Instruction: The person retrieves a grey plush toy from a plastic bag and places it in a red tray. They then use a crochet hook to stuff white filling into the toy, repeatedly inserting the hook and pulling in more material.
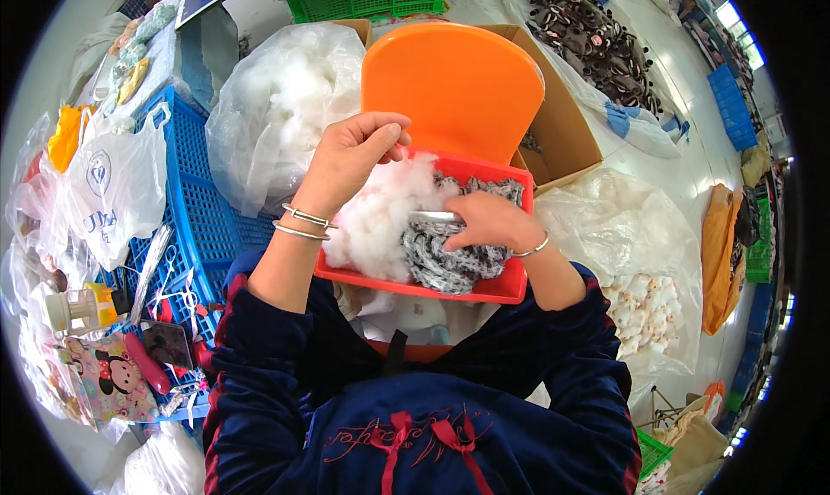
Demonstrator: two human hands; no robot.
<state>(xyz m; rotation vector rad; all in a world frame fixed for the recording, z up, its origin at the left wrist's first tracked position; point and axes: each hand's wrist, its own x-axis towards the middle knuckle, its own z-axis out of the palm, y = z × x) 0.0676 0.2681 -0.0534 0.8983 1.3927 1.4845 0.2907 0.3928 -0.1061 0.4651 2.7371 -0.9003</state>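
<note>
A red plastic bin (pixel 528 203) stands before me with a heap of white stuffing fluff (pixel 380 214) in its left half and grey-and-black fuzzy fabric pieces (pixel 450 266) in its right. Over the fluff, at the bin's far left edge, is my left hand (pixel 354 153), fingers curled and thumb pressed to them; whatever they may pinch is too small to make out. My right hand (pixel 491 223) rests low over the grey fabric, its fingers closed on a slim silver metal tool (pixel 435 217) that points left toward the fluff. The tool's exact kind is hidden by the hand.
An orange chair back (pixel 450 89) rises behind the bin, beside a cardboard box (pixel 566 149). A clear bag of stuffing (pixel 290 97) stands left. Blue crates (pixel 194 210) hold scissors and a bottle (pixel 82 307). A plastic bag of small pale pieces (pixel 644 313) lies right.
</note>
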